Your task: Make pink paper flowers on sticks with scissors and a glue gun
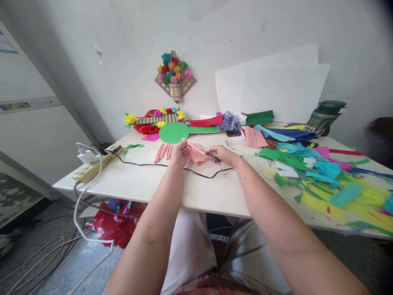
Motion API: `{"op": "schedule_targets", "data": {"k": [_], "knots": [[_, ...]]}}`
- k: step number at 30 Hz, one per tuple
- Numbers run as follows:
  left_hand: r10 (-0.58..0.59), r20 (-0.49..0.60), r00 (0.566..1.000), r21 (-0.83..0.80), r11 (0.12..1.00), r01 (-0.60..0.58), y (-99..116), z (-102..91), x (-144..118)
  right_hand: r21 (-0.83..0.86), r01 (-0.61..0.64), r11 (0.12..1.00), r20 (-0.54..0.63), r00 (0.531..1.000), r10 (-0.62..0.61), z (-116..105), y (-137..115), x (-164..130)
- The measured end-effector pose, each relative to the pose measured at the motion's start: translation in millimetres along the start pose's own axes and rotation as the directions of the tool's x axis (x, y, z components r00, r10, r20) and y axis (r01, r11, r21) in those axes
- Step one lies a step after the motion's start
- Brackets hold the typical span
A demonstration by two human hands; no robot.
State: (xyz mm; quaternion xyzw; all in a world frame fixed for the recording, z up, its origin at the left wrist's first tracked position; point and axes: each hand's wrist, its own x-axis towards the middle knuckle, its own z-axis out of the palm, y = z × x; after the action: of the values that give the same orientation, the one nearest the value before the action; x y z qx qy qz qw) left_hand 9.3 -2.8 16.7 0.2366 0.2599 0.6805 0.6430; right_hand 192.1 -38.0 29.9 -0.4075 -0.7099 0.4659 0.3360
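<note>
My left hand [181,152] is closed, its fingers pinching pink crepe paper [198,159] above the middle of the table. My right hand [223,155] is closed on a slim dark tool [212,156] that slants toward the pink paper; I cannot make out its exact kind. A narrow pink strip or roll runs between the two hands. Several short pink paper rolls [162,153] lie just left of my left hand. Beyond the hands rests a round green paper piece [173,132] with a long green strip beside it.
A black cable [208,176] crosses the table in front of my hands from a power strip [92,166] at the left. Colourful paper scraps [322,172] cover the right side. A dark green bottle [327,116] stands at the back right. Paper flowers [159,116] lie near the wall.
</note>
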Motion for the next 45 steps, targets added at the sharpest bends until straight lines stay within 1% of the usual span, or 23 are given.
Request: {"op": "schedule_targets", "data": {"k": [7, 11, 16, 19, 25, 31, 36, 41, 45], "knots": [[0.006, -0.006, 1.0, -0.015, 1.0, -0.007, 1, 3.6, -4, -0.066, 0.014, 0.998, -0.026, 1.0, -0.015, 0, -3, -2], [0.027, -0.003, 1.0, -0.009, 1.0, -0.027, 2, 6.0, -8, -0.103, 0.013, 0.995, -0.046, 0.999, -0.018, -1, 0, 1], [0.027, -0.002, 1.0, -0.015, 1.0, -0.027, 3, 6.8, -10, -0.125, 0.073, 0.989, -0.088, 0.993, -0.084, 0, 6, 5], [0.032, -0.004, 0.999, -0.027, 0.999, -0.032, 2, 5.4, -8, -0.178, 0.082, 0.981, -0.099, 0.99, -0.1, 0, 8, 6], [0.05, 0.021, 0.999, -0.025, 0.998, -0.049, 0, 0.6, -2, -0.362, 0.111, 0.926, -0.102, 0.982, -0.158, -3, 9, 5], [0.048, 0.039, 0.998, -0.008, 0.999, -0.048, -1, -1.2, 0, -0.51, 0.094, 0.855, -0.149, 0.969, -0.196, -3, 6, 3], [0.064, 0.061, 0.996, 0.007, 0.998, -0.064, -1, 0.3, -3, -0.55, 0.094, 0.83, -0.164, 0.962, -0.218, -3, 6, 3], [0.053, 0.021, 0.998, 0.009, 0.999, -0.053, -1, 3.2, -6, -0.555, 0.097, 0.827, -0.165, 0.961, -0.223, -3, 8, 3], [0.057, 0.035, 0.998, -0.001, 0.998, -0.057, -1, 0.4, -3, -0.576, 0.097, 0.811, -0.165, 0.959, -0.232, -3, 7, 3]]}}
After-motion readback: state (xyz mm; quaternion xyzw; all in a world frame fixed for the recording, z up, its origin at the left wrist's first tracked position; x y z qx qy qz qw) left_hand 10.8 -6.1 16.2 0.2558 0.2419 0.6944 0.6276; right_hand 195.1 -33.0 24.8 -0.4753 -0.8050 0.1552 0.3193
